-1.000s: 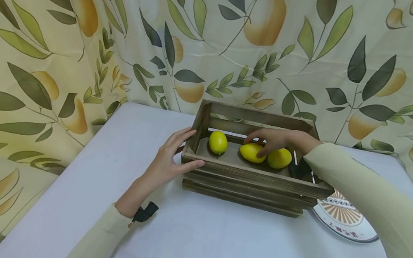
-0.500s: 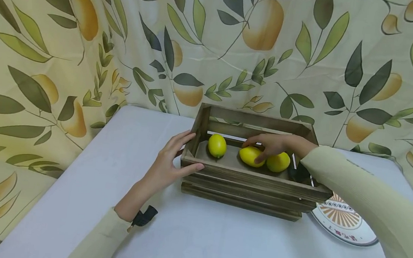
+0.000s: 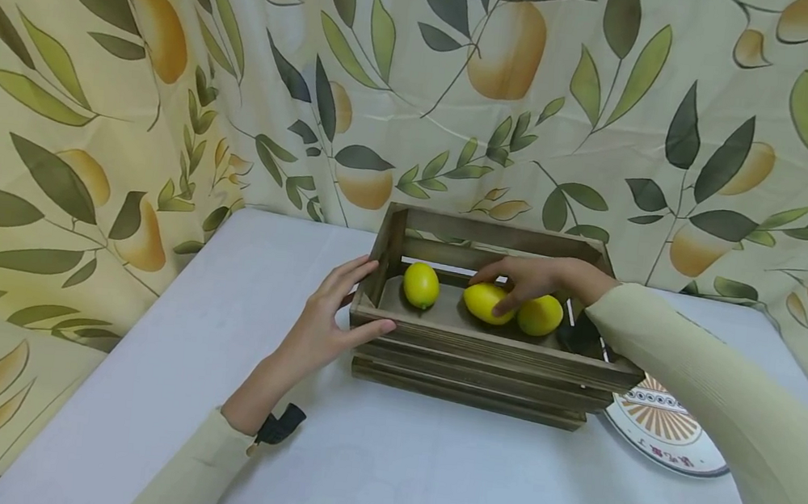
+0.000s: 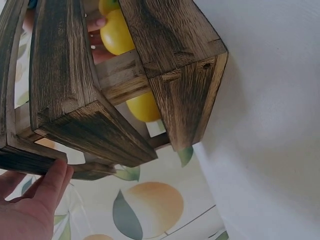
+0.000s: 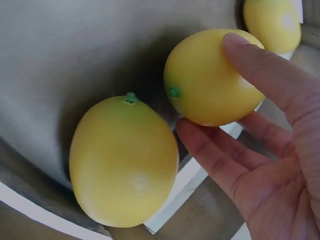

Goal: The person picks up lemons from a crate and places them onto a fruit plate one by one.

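Note:
In the head view, a dark wooden slatted crate point(image 3: 478, 389) stands on the table with 3 yellow lemons inside. My left hand point(image 3: 319, 317) holds its left end, thumb over the front rim and fingers along the end panel. My right hand point(image 3: 536, 278) reaches in from the right and pinches the middle lemon point(image 3: 481, 300). In the right wrist view, the thumb lies on top of that lemon point(image 5: 207, 82) and the fingers are beneath it. Beside it sits the right lemon point(image 3: 540, 317), and apart on the left is the third lemon point(image 3: 420, 285).
A white plate point(image 3: 684, 457) with an orange ray pattern lies right of the crate, partly hidden by the crate and right sleeve. A white cloth point(image 3: 411, 480) covers the table. Behind and at the left hangs a leaf-and-fruit printed fabric point(image 3: 243, 107).
Both hands keep their places on the crate and the middle lemon. The head view has shifted slightly, with no clear movement of the things.

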Demonstrator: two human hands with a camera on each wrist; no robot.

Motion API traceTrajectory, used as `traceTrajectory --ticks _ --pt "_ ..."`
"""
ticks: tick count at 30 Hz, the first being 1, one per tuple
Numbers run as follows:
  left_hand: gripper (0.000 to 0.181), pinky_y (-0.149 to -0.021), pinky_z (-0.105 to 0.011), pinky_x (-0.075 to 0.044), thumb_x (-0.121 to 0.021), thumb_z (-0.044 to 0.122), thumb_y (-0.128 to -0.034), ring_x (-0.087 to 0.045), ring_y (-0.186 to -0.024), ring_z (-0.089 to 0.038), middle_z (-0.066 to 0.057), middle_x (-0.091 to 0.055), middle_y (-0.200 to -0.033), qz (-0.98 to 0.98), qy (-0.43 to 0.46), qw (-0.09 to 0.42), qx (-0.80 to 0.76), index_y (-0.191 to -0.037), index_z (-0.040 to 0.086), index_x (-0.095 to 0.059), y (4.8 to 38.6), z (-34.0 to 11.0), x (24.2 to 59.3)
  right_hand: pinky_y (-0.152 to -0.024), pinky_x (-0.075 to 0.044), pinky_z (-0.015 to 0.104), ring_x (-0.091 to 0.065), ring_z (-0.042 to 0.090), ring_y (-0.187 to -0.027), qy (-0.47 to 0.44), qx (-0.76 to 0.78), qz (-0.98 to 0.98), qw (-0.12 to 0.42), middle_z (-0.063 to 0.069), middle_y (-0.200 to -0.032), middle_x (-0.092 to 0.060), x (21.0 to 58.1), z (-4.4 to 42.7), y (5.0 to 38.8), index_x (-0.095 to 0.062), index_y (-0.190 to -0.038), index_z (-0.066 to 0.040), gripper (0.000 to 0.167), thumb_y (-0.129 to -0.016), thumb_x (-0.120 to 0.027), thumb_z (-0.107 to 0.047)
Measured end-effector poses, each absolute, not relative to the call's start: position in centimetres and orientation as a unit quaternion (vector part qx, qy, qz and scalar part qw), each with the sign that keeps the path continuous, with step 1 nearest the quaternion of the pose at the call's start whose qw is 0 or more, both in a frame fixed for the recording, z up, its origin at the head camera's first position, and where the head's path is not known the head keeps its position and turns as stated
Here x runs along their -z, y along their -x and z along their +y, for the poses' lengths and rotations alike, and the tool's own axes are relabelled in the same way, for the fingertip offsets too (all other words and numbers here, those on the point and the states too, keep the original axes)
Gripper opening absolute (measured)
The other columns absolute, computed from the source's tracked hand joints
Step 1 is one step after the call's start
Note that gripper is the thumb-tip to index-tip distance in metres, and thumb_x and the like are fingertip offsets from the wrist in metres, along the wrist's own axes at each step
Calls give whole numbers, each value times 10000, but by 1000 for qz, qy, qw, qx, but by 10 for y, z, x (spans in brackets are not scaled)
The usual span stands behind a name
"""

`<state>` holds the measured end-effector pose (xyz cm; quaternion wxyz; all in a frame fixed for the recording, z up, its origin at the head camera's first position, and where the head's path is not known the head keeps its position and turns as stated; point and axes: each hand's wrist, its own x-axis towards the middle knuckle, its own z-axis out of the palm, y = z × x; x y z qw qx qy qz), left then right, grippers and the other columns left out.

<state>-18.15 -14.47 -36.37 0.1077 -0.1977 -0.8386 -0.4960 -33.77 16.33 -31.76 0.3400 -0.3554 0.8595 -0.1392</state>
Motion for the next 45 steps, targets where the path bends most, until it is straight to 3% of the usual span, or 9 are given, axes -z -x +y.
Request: traceTrajectory --ticks 8,17,27,36,45 --pt "767 -1109 -466 -372 -787 215 -840 -343 -1408 -262 -35 -300 -1562 -836 203 110 497 -1482 68 -394 182 -144 364 -1073 -380 560 -373 438 -1338 330 150 867 341 230 -1486 -373 313 164 340 -451 -1434 -25 613 -904 -706 -196" --pt "765 -1112 -464 -369 -790 201 -836 -355 -1400 -264 -29 -304 -1561 -835 202 112 499 -1482 80 -398 183 -144 366 -972 -493 508 -517 461 -1216 388 150 849 325 285 -1444 -421 311 165 343 -452 -1422 16 606 -913 -697 -203" --pt "761 -1094 -444 -398 -799 175 -824 -367 -1392 -250 -20 -325 -1551 -825 204 115 514 -1474 79 -415 184 -144 367 -918 -484 421 -597 270 -1089 416 178 838 306 201 -1433 -477 303 163 339 -411 -1454 11 653 -919 -694 -235" --pt "769 -1098 -440 -392 -801 177 -822 -365 -1397 -240 -16 -328 -1551 -821 210 115 518 -1477 79 -410 184 -143 366 -1035 -430 513 -526 318 -1236 413 219 823 323 149 -1418 -495 302 166 337 -380 -1477 -8 672 -925 -690 -234" --pt "768 -1095 -468 -391 -797 184 -827 -367 -1394 -253 -7 -322 -1555 -822 204 113 519 -1481 88 -406 183 -144 366 -1040 -446 480 -519 312 -1272 413 264 812 316 119 -1442 -478 284 160 328 -415 -1472 -68 641 -916 -702 -206"
